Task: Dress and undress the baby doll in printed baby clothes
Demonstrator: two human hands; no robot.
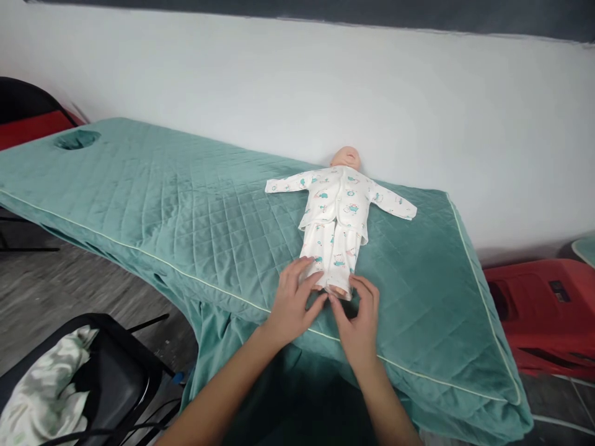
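Observation:
A baby doll (348,157) lies on its back on the green quilted bed, arms spread out. It wears a white printed jacket (338,195) and matching trousers (331,244). My left hand (294,300) has its fingers curled at the lower end of one trouser leg, with the thumb by the cuff. At the other leg's cuff, my right hand (360,316) holds the fabric between thumb and fingers. The doll's feet show slightly at the trouser openings; the fingertips partly cover the hems.
The green bed cover (199,217) has a face hole (78,139) at its far left end. A white wall (279,87) runs behind. At the lower left, a black chair (116,371) bears a crumpled printed cloth (49,390). A red plastic object (548,303) stands at the right.

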